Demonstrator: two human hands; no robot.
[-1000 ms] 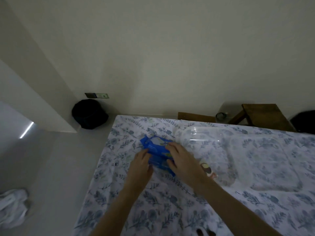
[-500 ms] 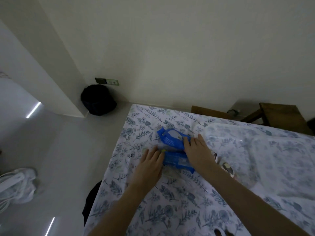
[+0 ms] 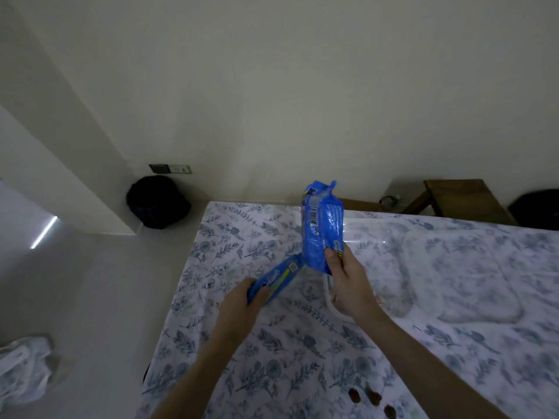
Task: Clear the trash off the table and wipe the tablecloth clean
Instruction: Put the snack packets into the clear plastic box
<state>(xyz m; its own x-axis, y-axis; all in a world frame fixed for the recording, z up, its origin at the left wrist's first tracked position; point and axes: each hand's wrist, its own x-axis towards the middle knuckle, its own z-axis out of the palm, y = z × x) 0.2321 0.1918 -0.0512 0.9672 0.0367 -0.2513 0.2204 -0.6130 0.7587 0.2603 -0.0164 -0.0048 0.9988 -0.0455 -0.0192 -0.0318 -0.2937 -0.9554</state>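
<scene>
My right hand [image 3: 348, 282] grips a tall blue snack wrapper [image 3: 321, 225] by its lower end and holds it upright above the table. My left hand [image 3: 240, 306] is closed on a smaller flat blue wrapper with a yellow stripe [image 3: 276, 278], tilted just above the cloth. The floral tablecloth [image 3: 272, 352] is white with blue-grey leaves. A white curved piece [image 3: 331, 306] lies partly hidden under my right hand. Small brown crumbs [image 3: 370, 399] sit near the front edge.
A clear plastic sheet or bag [image 3: 438, 267] lies flat on the right of the table. A black bin bag [image 3: 157, 201] stands on the floor by the wall. A white plastic bag [image 3: 25, 367] lies on the floor at left. Wooden stool [image 3: 462, 201] behind the table.
Both wrappers were pressed flat on the cloth under my hands. Now each hand has lifted one; the right raised the larger wrapper upright, the left pulled the smaller one toward me.
</scene>
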